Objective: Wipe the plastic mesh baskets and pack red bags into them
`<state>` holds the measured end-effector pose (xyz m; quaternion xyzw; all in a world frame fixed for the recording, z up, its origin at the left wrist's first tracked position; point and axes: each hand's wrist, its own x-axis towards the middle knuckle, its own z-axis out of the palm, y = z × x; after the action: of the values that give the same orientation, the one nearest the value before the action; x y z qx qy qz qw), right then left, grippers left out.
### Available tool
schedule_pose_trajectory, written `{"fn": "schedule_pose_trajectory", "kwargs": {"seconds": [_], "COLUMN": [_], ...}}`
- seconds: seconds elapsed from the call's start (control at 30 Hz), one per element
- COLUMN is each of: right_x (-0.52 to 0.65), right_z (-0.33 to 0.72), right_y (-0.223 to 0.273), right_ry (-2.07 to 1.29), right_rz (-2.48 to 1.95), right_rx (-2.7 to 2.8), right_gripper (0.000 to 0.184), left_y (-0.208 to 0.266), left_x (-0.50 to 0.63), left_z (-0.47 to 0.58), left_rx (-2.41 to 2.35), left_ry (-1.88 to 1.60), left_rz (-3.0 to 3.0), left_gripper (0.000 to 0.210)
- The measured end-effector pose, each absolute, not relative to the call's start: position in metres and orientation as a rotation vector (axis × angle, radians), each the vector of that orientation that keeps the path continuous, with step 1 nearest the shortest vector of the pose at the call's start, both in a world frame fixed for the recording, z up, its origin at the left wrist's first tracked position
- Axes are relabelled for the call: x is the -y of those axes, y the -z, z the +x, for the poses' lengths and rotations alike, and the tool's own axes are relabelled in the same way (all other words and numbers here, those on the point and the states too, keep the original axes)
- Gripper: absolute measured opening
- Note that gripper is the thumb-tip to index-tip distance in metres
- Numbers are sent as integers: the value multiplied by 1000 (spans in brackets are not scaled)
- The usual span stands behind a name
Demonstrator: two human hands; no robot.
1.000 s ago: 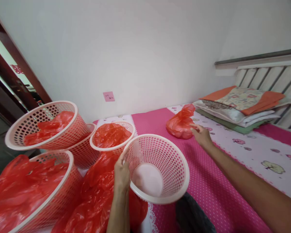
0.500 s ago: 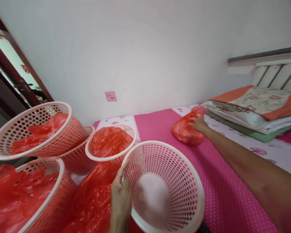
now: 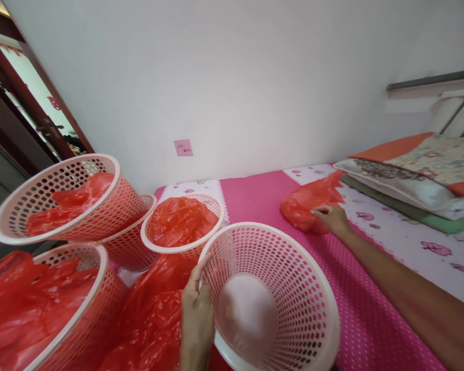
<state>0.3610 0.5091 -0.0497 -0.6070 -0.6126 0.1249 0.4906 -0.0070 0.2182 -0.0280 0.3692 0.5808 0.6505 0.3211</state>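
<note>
My left hand (image 3: 198, 304) grips the rim of a pale pink perforated plastic basket (image 3: 290, 278), its index finger lying along the outside edge. The basket is tilted toward me with nothing in it. At the right, my right hand (image 3: 331, 217) pinches a red plastic bag (image 3: 303, 206) that rests on the pink dotted bedspread. What the bag contains, if anything, cannot be made out. Beside my left hand a pile of red plastic bags (image 3: 154, 314) bulges up. Just beyond stands a smaller basket (image 3: 181, 249) filled with a red bag.
More pink baskets with red bags crowd the left, including a tilted upper basket (image 3: 62, 239) and a front basket (image 3: 81, 314). Folded quilts (image 3: 413, 175) lie at the right end of the bed (image 3: 251, 193). A white wall (image 3: 255, 93) with a pink note (image 3: 183, 148) rises behind.
My right hand has shifted its hold to the bag's near right side, and the bag's top now spreads out to the right. The view has turned slightly left; my left hand keeps the basket rim.
</note>
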Motion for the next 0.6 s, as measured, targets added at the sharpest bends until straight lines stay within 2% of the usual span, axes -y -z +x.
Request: {"fn": "schedule_pose_trajectory", "kwargs": {"seconds": [0.17, 0.4, 0.6], "right_x": [-410, -261, -188], "right_z": [386, 416, 404], "right_y": [48, 29, 9], "right_ry": [-308, -232, -114], "right_rz": [-1447, -1510, -1360], "right_rx": [1481, 1412, 1201], "right_gripper": [34, 34, 39], "left_y": [16, 12, 7], "left_x": [-217, -216, -203], "left_z": [-5, -6, -10], "left_rx": [-1560, -1501, -1391], "left_ry": [-1677, -1716, -1716], "left_rz": [951, 978, 1053], "left_gripper": [58, 54, 54]}}
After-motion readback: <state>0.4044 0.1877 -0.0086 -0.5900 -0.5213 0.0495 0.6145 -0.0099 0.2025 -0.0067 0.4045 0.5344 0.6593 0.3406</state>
